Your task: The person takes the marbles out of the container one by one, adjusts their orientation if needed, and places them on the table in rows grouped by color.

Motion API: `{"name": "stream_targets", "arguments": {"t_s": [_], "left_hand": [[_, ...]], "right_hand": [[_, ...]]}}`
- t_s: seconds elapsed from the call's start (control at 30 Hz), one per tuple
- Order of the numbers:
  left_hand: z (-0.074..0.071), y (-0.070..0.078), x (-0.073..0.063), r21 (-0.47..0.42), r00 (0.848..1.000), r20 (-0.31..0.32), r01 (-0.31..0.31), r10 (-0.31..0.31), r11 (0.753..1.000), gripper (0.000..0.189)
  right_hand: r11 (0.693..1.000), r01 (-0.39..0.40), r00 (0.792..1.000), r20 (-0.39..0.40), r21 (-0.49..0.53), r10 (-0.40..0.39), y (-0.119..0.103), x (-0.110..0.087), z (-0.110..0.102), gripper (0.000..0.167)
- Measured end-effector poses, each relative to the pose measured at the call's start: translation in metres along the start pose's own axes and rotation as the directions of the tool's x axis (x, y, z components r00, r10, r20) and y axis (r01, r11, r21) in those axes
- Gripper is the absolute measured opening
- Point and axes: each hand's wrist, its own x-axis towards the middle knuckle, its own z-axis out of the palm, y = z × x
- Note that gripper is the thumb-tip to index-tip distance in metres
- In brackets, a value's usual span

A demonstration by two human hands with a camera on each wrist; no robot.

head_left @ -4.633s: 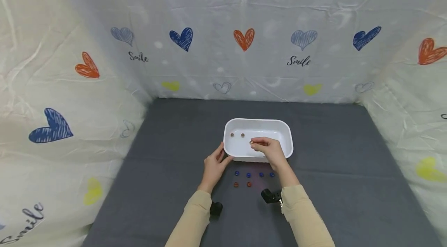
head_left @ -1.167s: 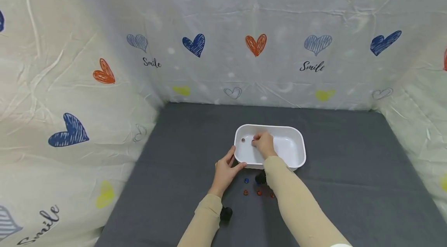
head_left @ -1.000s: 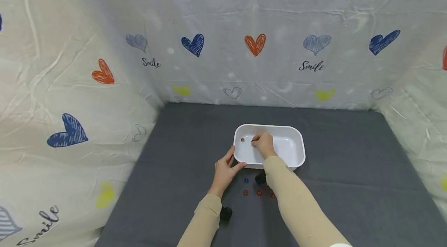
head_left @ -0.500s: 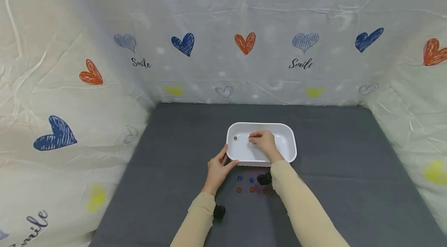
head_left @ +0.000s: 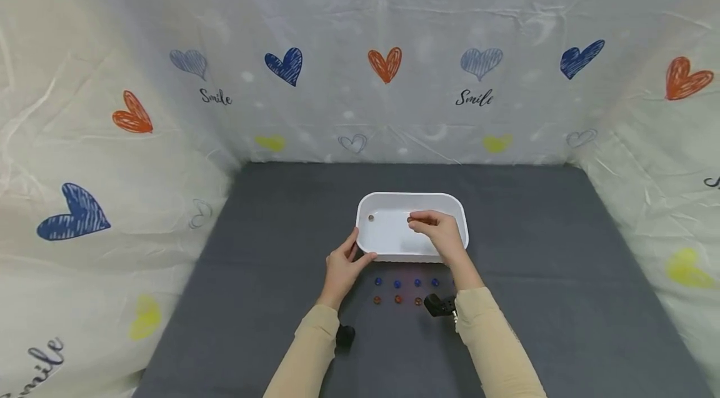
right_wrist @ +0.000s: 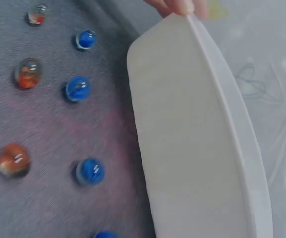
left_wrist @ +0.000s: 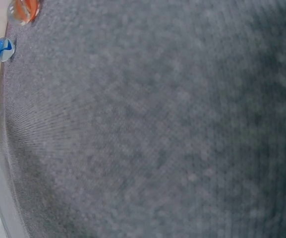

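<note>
My left hand (head_left: 340, 270) holds the front left corner of the white tray (head_left: 394, 240), thumb at the front rim and fingers along the side. Its fingertips (right_wrist: 180, 6) show on the rim in the right wrist view. Over the tray's right half, my right hand (head_left: 442, 237) pinches a small brownish marble (head_left: 409, 219) between thumb and fingers. One more marble (head_left: 370, 218) lies in the tray's back left. On the cloth in front is a row of several blue marbles (right_wrist: 78, 89), with a row of orange marbles (right_wrist: 14, 160) nearer to me.
The dark grey cloth (head_left: 270, 248) covers the table. White curtains (head_left: 427, 23) printed with hearts hang behind and at both sides. A black wrist camera (head_left: 439, 305) under my right forearm hangs close over the marbles' right end; another camera (head_left: 345, 337) sits by the left wrist.
My right hand has picked a marble off the tray floor and moved up and right with it. Compared with the oldest frame, fewer marbles lie in the tray and one more orange marble on the cloth.
</note>
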Motion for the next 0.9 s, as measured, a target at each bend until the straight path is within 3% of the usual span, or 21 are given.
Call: {"name": "stream_targets", "arguments": {"t_s": [0.23, 0.43, 0.57, 0.9], "left_hand": [[-0.003, 0.001, 0.002, 0.000, 1.000, 0.001, 0.003, -0.003, 1.000, 0.070], [-0.002, 0.002, 0.004, 0.010, 1.000, -0.004, -0.018, 0.018, 1.000, 0.069], [-0.002, 0.002, 0.004, 0.006, 1.000, 0.000, -0.006, 0.006, 1.000, 0.070], [0.003, 0.002, -0.002, 0.007, 1.000, -0.006, -0.010, 0.010, 1.000, 0.069]], "right_hand": [[0.998, -0.031, 0.999, 0.015, 0.050, 0.030, 0.008, -0.031, -0.016, 0.031], [0.994, -0.096, 0.989, 0.111, -0.054, 0.101, 0.026, -0.066, -0.042, 0.033], [0.985, -0.136, 0.982, 0.116, -0.103, 0.148, 0.036, -0.085, -0.053, 0.030], [0.965, -0.146, 0.981, 0.092, -0.219, 0.170, 0.061, -0.109, -0.047, 0.019]]}}
